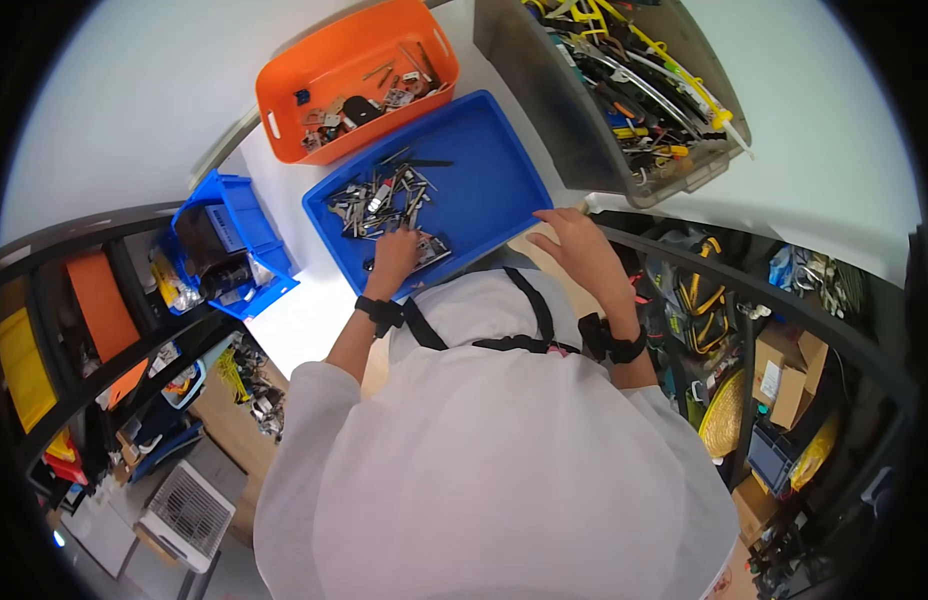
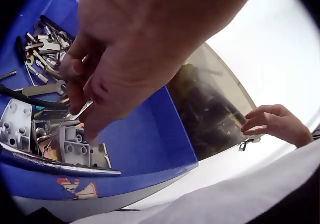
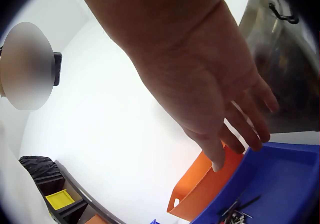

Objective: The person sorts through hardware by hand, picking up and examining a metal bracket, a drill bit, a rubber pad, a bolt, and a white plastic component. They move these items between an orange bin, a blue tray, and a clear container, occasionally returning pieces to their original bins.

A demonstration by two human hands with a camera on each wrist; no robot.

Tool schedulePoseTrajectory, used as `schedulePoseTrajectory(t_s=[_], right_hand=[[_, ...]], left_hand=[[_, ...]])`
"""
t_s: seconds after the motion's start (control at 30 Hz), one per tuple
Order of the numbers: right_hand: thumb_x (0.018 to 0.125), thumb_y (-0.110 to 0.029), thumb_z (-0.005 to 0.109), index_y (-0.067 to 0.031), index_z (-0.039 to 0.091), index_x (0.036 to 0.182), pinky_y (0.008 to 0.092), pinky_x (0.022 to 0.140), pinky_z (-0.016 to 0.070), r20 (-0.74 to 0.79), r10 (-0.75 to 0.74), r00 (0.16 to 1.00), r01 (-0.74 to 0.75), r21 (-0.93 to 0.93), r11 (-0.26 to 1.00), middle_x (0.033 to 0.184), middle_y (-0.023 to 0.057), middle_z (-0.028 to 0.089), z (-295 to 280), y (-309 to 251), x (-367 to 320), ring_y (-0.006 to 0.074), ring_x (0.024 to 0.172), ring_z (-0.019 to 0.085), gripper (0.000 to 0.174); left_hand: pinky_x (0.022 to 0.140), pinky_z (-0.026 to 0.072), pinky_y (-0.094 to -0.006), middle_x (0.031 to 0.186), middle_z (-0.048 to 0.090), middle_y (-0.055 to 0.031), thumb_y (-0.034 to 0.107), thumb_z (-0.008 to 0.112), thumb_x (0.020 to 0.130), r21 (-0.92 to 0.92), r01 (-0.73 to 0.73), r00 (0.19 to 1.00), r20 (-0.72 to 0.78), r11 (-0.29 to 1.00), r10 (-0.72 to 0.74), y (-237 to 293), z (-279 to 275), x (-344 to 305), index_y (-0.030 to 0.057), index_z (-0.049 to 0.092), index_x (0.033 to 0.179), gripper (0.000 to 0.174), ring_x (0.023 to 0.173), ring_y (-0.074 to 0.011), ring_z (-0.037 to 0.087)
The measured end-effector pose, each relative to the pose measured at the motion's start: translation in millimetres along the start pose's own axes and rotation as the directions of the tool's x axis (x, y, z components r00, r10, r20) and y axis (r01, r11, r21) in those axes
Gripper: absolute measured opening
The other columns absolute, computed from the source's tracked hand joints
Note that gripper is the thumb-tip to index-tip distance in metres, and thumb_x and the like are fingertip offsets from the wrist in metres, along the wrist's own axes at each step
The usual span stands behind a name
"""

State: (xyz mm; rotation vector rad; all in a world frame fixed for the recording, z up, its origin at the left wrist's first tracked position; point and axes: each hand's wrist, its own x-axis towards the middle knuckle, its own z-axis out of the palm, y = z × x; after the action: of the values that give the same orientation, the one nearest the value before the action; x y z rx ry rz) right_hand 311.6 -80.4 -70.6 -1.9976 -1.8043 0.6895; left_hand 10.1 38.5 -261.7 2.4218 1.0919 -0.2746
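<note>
In the head view my left hand (image 1: 395, 262) reaches into the near-left part of the blue tray (image 1: 489, 180), at a pile of metal parts (image 1: 359, 212). Close up in the left wrist view, its curled fingers and thumb pinch a slim shiny metal piece (image 2: 83, 110). Below the fingertips are grey blocks with round holes (image 2: 76, 152) and a long dark bar (image 2: 60, 168); an open-ended wrench (image 2: 44, 89) lies beside them. My right hand (image 1: 584, 255) has its fingers extended by the tray's right corner, holding nothing.
Behind the tray stands an orange basket (image 1: 274, 95) with small metal parts inside. A grey bin (image 1: 544, 110) full of tools is at the back right. On the left is a blue bin (image 1: 259, 215). Loaded shelves (image 1: 784, 300) flank me on both sides.
</note>
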Motion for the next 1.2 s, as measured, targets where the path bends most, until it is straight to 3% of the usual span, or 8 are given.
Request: schedulePoseTrajectory(t_s=[0.17, 0.23, 0.33, 0.53, 0.73, 0.87, 0.97, 1.2], right_hand=[[0.091, -0.026, 0.070, 0.0008, 0.066, 0.113, 0.0445, 0.089, 0.0520, -0.011, 0.009, 1.000, -0.009, 0.000, 1.000, 0.101, 0.0205, 0.070, -1.9, -0.6, -7.2, 0.0378, 0.101, 0.064, 0.035], [0.094, -0.028, 0.068, 0.0031, 0.065, 0.118, 0.0426, 0.096, 0.0500, 0.078, 0.094, 0.992, -0.095, 0.008, 0.995, 0.114, 0.0226, 0.068, -5.3, -3.4, -7.5, 0.0384, 0.108, 0.064, 0.040], [0.091, -0.026, 0.070, 0.0009, 0.066, 0.114, 0.0445, 0.089, 0.0521, 0.006, 0.039, 0.999, -0.039, 0.003, 0.999, 0.104, 0.0209, 0.070, 0.2, -0.6, -7.7, 0.0383, 0.100, 0.065, 0.035], [0.091, -0.026, 0.070, 0.0007, 0.067, 0.114, 0.0443, 0.089, 0.0522, 0.039, 0.007, 0.999, -0.006, -0.021, 1.000, 0.100, 0.0200, 0.070, 4.3, -1.8, -0.7, 0.0377, 0.098, 0.065, 0.035], [0.091, -0.027, 0.070, 0.0001, 0.067, 0.114, 0.0440, 0.088, 0.0524, 0.046, -0.025, 0.999, 0.027, -0.047, 0.999, 0.098, 0.0202, 0.070, 3.5, -3.6, 4.9, 0.0369, 0.097, 0.065, 0.036], [0.091, -0.028, 0.070, -0.0001, 0.067, 0.114, 0.0443, 0.088, 0.0524, 0.060, -0.032, 0.998, 0.034, -0.045, 0.998, 0.099, 0.0202, 0.070, 4.2, -0.8, 4.7, 0.0371, 0.097, 0.065, 0.036], [0.091, -0.028, 0.070, 0.0000, 0.067, 0.115, 0.0447, 0.088, 0.0524, 0.070, -0.023, 0.997, 0.026, -0.037, 0.999, 0.099, 0.0203, 0.070, 3.8, -0.2, 6.1, 0.0374, 0.098, 0.065, 0.036], [0.092, -0.030, 0.069, -0.0003, 0.066, 0.116, 0.0449, 0.090, 0.0518, 0.103, -0.015, 0.995, 0.020, -0.049, 0.999, 0.100, 0.0202, 0.070, -1.6, -3.1, 10.2, 0.0374, 0.099, 0.065, 0.038]], left_hand=[[0.069, 0.0570, -0.0455, 0.090, 0.071, -0.0153, 0.019, 0.079, 0.076, 0.106, -0.066, 0.997, -0.020, 0.992, 0.069, -0.2, 12.6, 11.7, 0.0102, 0.075, 0.100, 0.026, 0.080, -0.0353, 0.071], [0.068, 0.0565, -0.0434, 0.083, 0.071, -0.0137, 0.012, 0.069, 0.081, 0.121, -0.092, 0.993, -0.066, 0.988, 0.101, 3.8, 6.4, 7.2, 0.0075, 0.075, 0.088, 0.010, 0.076, -0.0321, 0.072], [0.067, 0.0560, -0.0429, 0.083, 0.071, -0.0134, 0.010, 0.068, 0.080, 0.111, -0.112, 0.981, -0.144, 0.987, 0.128, 1.7, 9.0, 3.5, 0.0077, 0.074, 0.086, 0.009, 0.074, -0.0318, 0.072], [0.062, 0.0549, -0.0411, 0.084, 0.070, -0.0139, 0.010, 0.067, 0.079, 0.125, -0.072, 0.968, -0.229, 0.990, 0.099, -0.3, 0.6, -4.2, 0.0052, 0.071, 0.082, 0.007, 0.072, -0.0309, 0.071], [0.064, 0.0543, -0.0452, 0.089, 0.069, -0.0160, 0.013, 0.069, 0.080, 0.077, 0.059, 0.983, -0.176, 0.995, -0.045, -8.3, -6.8, -4.0, 0.0040, 0.068, 0.088, 0.012, 0.075, -0.0350, 0.070], [0.064, 0.0548, -0.0461, 0.089, 0.069, -0.0161, 0.014, 0.068, 0.081, 0.100, 0.057, 0.979, -0.199, 0.993, -0.036, -15.7, -12.9, -6.8, 0.0039, 0.068, 0.087, 0.011, 0.075, -0.0359, 0.070], [0.066, 0.0556, -0.0470, 0.087, 0.069, -0.0179, 0.015, 0.069, 0.081, 0.109, 0.079, 0.973, -0.224, 0.991, -0.053, -25.3, -17.7, -2.4, 0.0034, 0.069, 0.084, 0.012, 0.078, -0.0361, 0.070], [0.059, 0.0533, -0.0460, 0.072, 0.067, -0.0175, 0.015, 0.072, 0.079, 0.108, 0.039, 0.956, -0.292, 0.993, -0.006, -47.9, -30.2, -5.2, 0.0034, 0.069, 0.074, 0.013, 0.066, -0.0345, 0.069]])
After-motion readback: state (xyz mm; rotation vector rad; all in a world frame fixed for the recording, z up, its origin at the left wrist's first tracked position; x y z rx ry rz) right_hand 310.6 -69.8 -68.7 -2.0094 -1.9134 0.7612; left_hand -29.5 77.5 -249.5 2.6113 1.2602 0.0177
